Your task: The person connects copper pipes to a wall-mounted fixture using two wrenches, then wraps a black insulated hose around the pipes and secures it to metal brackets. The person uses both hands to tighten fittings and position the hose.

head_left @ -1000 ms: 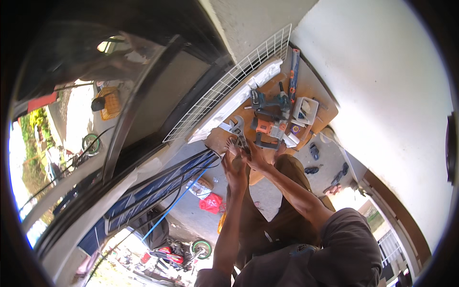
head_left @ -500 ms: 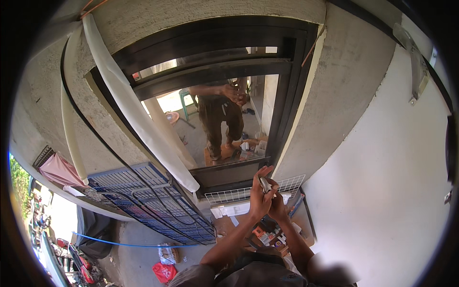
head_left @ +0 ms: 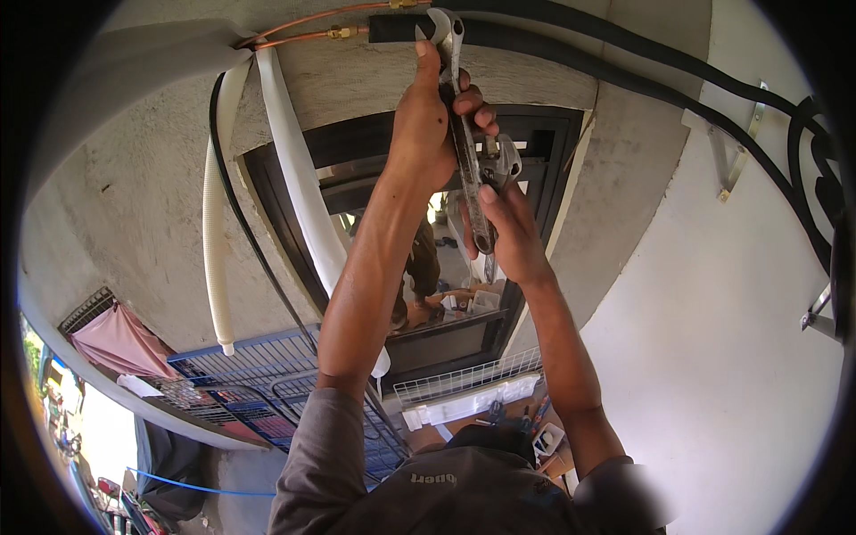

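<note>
My left hand [head_left: 426, 125], raised high in the middle, is wrapped round a long steel adjustable wrench [head_left: 465, 152]. Its jaws point up, close in view to a black foam-covered pipe [head_left: 399, 28]. Lower and to the right, my right hand [head_left: 515, 234] grips a second adjustable wrench [head_left: 505, 162], jaws up, its handle partly behind the first wrench's handle end. Left of the wrench jaws, a thin copper pipe [head_left: 299, 37] carries a brass flare nut [head_left: 342, 33]. Another copper pipe [head_left: 334, 11] runs above it. Neither wrench is seen seated on a nut.
Black insulated tubes [head_left: 615, 76] curve along the top to the right, past a metal wall bracket [head_left: 733, 165]. A dark-framed window [head_left: 571, 152] stands behind my hands. A white wrapped pipe [head_left: 299, 169] and a ribbed hose [head_left: 217, 259] hang at left, above a blue metal rack [head_left: 259, 366].
Both hands have risen from in front of the lower window to the pipes at the top. The wrenches now show clearly, and the view has tilted upward.
</note>
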Motion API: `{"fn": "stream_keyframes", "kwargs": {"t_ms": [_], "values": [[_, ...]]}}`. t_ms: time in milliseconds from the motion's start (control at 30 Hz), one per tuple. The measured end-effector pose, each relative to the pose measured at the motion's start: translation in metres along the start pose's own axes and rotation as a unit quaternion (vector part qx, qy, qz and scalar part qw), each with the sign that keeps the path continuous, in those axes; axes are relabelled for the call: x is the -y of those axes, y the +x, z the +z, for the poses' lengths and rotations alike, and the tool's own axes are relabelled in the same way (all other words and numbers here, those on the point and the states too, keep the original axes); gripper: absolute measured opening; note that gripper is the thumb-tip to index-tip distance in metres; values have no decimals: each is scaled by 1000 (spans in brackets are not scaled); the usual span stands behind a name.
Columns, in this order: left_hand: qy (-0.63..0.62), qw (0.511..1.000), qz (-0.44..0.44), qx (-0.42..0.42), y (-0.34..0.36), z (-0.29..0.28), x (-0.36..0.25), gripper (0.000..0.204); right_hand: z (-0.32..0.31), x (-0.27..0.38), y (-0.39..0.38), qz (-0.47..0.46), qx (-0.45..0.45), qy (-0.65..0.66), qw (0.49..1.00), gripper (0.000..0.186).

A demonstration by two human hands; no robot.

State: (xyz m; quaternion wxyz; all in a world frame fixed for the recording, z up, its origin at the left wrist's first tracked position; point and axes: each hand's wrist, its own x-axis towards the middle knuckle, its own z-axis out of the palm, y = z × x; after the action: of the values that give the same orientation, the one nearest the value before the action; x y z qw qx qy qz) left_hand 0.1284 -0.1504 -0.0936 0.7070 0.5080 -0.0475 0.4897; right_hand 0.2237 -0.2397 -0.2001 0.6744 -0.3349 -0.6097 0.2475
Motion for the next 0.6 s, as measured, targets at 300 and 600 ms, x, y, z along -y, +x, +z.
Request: {"fn": "stream_keyframes", "kwargs": {"t_ms": [300, 600], "values": [[-204, 960, -51, 183, 54, -49, -31, 32, 15, 21, 60, -210, -99, -297, 926, 36], [-345, 908, -60, 229, 63, -60, -18, 37, 8, 140, 210, -169, -49, -503, 846, 28]]}}
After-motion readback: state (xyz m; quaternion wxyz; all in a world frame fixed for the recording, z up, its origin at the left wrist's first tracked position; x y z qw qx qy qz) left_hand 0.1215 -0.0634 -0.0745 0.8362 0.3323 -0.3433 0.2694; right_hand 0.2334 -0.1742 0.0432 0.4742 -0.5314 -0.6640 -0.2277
